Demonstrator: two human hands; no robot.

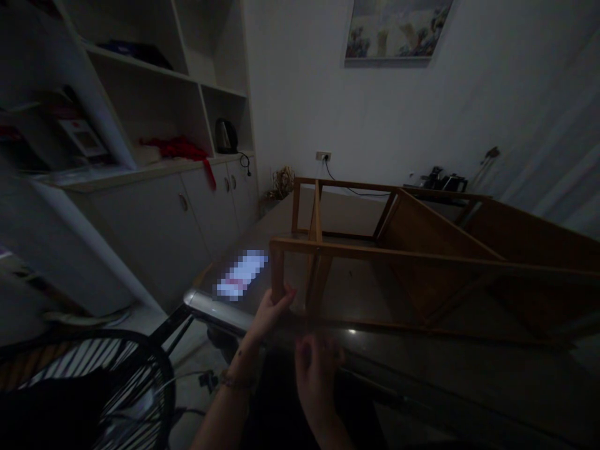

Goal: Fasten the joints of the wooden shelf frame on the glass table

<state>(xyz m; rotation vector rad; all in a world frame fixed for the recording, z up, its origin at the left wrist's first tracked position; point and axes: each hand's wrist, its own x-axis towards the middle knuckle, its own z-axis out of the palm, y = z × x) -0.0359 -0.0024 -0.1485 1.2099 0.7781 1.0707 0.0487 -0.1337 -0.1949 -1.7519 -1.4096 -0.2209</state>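
Observation:
A brown wooden shelf frame (412, 253) lies on its side on the dark, glossy table (360, 284), with slanting boards across its inside. My left hand (275, 305) is wrapped round the short upright bar at the frame's near left end, thumb to the right. Lower and to the right, my right hand (319, 356) is held at the table's front edge, just below the frame's lower rail. Its fingers are curled in and a little blurred. Whatever may be between them is hidden. A lit phone-like screen (242, 274), pixelated, lies left of the frame.
White cabinets (206, 200) with open shelves stand on the left, holding a kettle (226, 135) and red cloth (178, 148). A black slatted chair (140, 350) is at lower left. Dark appliances (443, 180) sit behind the frame, and a cord runs from the wall socket (323, 155).

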